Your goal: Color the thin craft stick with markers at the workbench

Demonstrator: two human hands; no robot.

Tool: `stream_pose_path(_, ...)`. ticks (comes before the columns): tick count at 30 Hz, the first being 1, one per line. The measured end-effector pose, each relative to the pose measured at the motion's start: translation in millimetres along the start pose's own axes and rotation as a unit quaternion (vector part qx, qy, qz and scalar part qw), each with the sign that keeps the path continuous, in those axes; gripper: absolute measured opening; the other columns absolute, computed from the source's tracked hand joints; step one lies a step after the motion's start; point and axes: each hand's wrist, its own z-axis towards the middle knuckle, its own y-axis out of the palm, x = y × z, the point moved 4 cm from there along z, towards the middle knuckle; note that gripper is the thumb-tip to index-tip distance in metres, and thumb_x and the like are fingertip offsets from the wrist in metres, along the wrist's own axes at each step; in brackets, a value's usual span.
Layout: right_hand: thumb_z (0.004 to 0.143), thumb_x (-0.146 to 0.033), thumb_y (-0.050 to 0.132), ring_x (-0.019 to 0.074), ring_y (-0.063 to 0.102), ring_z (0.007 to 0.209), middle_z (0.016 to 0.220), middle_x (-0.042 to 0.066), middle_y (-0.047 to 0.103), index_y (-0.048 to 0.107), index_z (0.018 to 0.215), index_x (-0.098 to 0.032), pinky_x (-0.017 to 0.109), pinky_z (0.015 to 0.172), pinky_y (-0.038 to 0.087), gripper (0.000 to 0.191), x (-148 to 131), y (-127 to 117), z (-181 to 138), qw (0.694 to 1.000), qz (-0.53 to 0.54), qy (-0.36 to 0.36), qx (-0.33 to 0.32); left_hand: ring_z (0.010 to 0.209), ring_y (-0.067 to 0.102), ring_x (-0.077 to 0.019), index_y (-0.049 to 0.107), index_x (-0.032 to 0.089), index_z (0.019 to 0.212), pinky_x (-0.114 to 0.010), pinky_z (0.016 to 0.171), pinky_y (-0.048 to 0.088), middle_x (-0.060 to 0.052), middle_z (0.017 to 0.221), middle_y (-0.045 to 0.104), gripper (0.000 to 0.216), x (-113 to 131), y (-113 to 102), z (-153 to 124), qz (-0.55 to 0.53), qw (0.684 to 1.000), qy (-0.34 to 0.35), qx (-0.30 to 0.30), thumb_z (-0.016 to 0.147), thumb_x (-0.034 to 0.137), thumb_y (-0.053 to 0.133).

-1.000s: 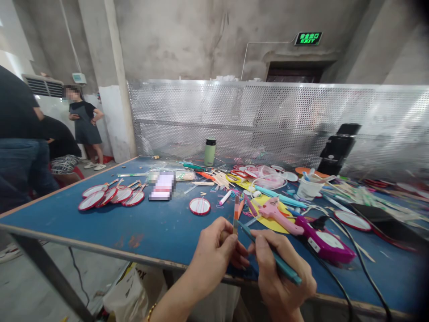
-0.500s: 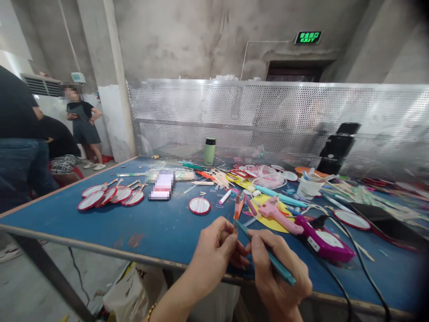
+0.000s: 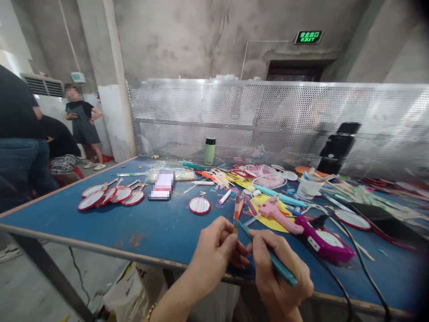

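Observation:
My left hand (image 3: 212, 248) is closed around the lower end of a small wooden craft stick (image 3: 237, 208), held upright with orange and brown colouring on its upper part. A teal marker pen (image 3: 283, 272) lies in the closed fingers of my right hand (image 3: 278, 279), its tip pointing at the stick. From this angle I cannot tell whether the tip touches the wood. Beyond my hands a round white disc with a red rim (image 3: 199, 205) rests on the blue table (image 3: 164, 228).
Several red-rimmed discs (image 3: 90, 200) overlap at the left, beside a phone (image 3: 161, 185). To the right lie a pink glue gun (image 3: 273, 212), a purple power strip (image 3: 330, 243) with black cables, and a white cup (image 3: 308, 187) of pens. A green bottle (image 3: 209, 152) stands behind.
The right hand and the marker pen have shifted very slightly to the right and down. The left hand and the stick look the same.

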Motion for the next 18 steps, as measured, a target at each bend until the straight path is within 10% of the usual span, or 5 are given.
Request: stream_pose_path(18, 0.089, -0.009, 0.058, 0.0073, 0.062, 0.055, 0.067, -0.004, 0.065, 0.065, 0.089, -0.019, 0.018, 0.06, 0.049, 0.013, -1.4, -0.3, -0.2, 1.0, -0.006, -0.012, -0.015, 0.05, 0.061, -0.0099, 0.047, 0.019, 0.083, -0.021, 0.053, 0.052, 0.005, 0.061, 0.061, 0.021, 3.3, 0.9, -0.2, -0.006, 1.0, 0.009, 0.006, 0.088, 0.034, 0.061)
